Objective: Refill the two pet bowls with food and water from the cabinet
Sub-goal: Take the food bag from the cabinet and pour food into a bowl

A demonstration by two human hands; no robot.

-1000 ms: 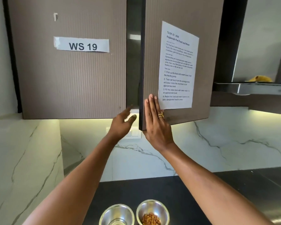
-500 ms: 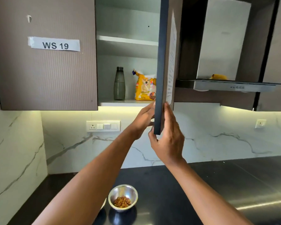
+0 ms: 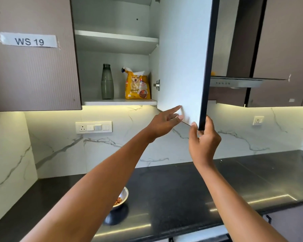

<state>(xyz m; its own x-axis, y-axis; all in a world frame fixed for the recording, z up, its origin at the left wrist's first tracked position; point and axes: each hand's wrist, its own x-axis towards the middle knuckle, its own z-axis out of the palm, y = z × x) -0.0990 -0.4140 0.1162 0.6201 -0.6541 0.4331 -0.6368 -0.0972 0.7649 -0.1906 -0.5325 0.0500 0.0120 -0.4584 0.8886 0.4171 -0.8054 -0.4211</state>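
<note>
Holding the cabinet door (image 3: 182, 58) swung open w/ my right hand (image 3: 204, 142). It pinches the door's lower free corner, thumb on the white inner face, other fingers curled round behind the dark edge. My left hand (image 3: 162, 125) is up beside it, fingers loose and spread narrow, holding nothing, index tip touching the inner face just above the bottom edge.

Inside, on the lower shelf (image 3: 119, 102): grey-green bottle (image 3: 107, 82) upright approx mid-shelf, yellow pet food bag (image 3: 137, 85) upright at the shelf's right end, top crumpled open. Bottle and bag stand near each other, not touching.

One steel bowl (image 3: 123, 195) w/ some kibble sits on the left part of the black counter (image 3: 182, 186), approx midway btw back and front edges, half hidden behind my left forearm. Can't see the 2nd bowl.

Left door (image 3: 33, 70) is closed, "WS 19" label (image 3: 28, 41) taped on it.
</note>
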